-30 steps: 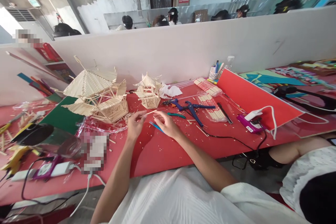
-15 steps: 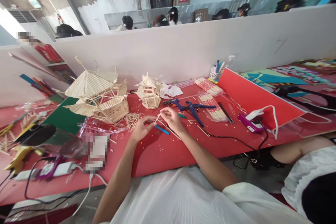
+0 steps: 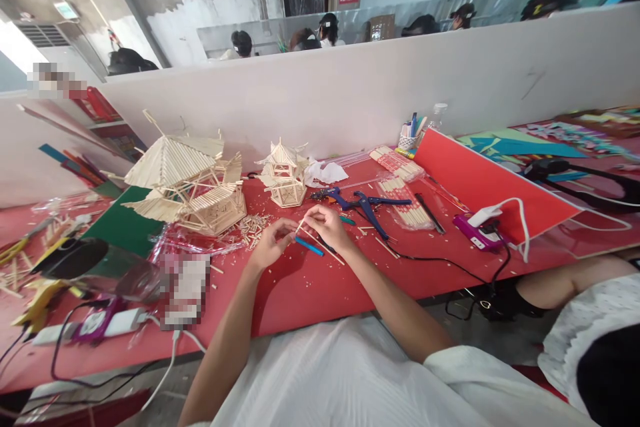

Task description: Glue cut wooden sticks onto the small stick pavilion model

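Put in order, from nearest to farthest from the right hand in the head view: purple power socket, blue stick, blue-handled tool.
From the right hand:
1. Blue stick: just below, toward the body.
2. Blue-handled tool: to the right.
3. Purple power socket: far right.

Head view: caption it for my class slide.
Left hand and right hand meet at a thin stick, a larger model pavilion and smaller model pavilion on the red table.

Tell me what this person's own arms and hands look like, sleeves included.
The left hand and right hand are ungloved, with no visible accessories. Both forearms are bare. The right sleeve is short, loose and white, like the shirt, which has a faint raised pattern.
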The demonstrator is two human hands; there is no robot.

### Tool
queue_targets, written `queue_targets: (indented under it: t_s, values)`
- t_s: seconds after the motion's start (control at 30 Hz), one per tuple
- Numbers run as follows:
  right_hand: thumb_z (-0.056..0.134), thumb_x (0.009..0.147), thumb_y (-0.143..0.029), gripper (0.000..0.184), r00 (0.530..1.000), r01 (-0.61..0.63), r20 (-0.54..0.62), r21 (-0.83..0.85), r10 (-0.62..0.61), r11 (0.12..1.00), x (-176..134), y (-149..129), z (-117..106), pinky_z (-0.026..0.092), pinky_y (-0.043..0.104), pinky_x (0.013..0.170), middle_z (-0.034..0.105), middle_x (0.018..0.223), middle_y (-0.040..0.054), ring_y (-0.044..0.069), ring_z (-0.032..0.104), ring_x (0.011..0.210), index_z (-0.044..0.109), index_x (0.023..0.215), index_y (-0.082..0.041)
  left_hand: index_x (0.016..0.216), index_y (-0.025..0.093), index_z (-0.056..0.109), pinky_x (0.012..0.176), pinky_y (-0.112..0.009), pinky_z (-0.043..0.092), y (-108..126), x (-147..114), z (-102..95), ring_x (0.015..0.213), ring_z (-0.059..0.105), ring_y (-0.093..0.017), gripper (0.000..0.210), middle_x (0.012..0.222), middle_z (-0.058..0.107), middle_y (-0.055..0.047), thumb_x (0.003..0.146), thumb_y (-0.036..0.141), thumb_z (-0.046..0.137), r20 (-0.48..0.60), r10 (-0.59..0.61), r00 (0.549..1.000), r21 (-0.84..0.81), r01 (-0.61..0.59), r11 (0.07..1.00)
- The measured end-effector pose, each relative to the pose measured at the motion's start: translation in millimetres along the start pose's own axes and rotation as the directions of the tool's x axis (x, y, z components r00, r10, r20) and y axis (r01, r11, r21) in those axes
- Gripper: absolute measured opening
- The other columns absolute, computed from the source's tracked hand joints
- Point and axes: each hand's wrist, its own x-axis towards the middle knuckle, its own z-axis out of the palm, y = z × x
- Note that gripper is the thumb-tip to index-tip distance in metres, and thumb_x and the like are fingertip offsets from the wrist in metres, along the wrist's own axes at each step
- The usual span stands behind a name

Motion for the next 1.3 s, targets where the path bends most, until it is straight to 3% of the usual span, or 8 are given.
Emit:
queue_targets:
  t_s: [0.3,0.63,1.13,1.3]
  values:
    - [0.066,0.091,-0.047,0.026,0.999,0.032,0.04,-0.059,-0.03,0.998,-3.3,-5.8,-1.0,0.047,0.03,0.057,0.062,0.071,-0.001,0.017,0.058,0.059,0.056,0.085,-0.024,0.104,0.018,0.068,0.077,-0.033,0.053,1.4,0.0,-1.2,0.08,0.067,-0.02,0.031,0.092,0.073,-0.007,0.089,0.045,0.068,-0.013,0.032,0.999,-0.002,-0.032,0.999]
    - [0.052,0.095,-0.031,0.015,0.992,0.127,0.038,-0.418,-0.122,0.899,-4.8,-4.6,1.2,0.04,0.03,0.062,0.057,0.067,-0.0027,0.018,0.055,0.06,0.047,0.082,-0.025,0.104,0.019,0.069,0.076,-0.032,0.053,-4.8,2.0,-1.8,0.08,0.066,-0.019,0.028,0.09,0.073,-0.005,0.089,0.043,0.065,-0.045,0.016,0.999,0.054,-0.014,0.998]
    - [0.05,0.091,-0.027,0.013,0.981,0.129,-0.061,-0.52,-0.187,0.845,-5.6,1.5,7.3,0.036,0.032,0.064,0.057,0.072,0.0008,0.021,0.053,0.065,0.043,0.08,-0.026,0.1,0.02,0.068,0.072,-0.031,0.052,-11.0,6.3,4.3,0.074,0.065,-0.018,0.029,0.084,0.072,-0.004,0.086,0.045,0.069,-0.099,-0.003,0.995,-0.002,0.002,1.0]
    - [0.05,0.091,-0.027,0.012,0.97,0.116,-0.126,-0.515,-0.209,0.849,-3.9,-1.1,-1.3,0.038,0.032,0.066,0.059,0.071,0.001,0.022,0.054,0.065,0.045,0.081,-0.026,0.097,0.02,0.067,0.069,-0.03,0.052,-15.1,7.5,1.5,0.07,0.064,-0.017,0.031,0.083,0.071,-0.003,0.084,0.048,0.071,-0.166,-0.014,0.986,-0.02,0.011,1.0]
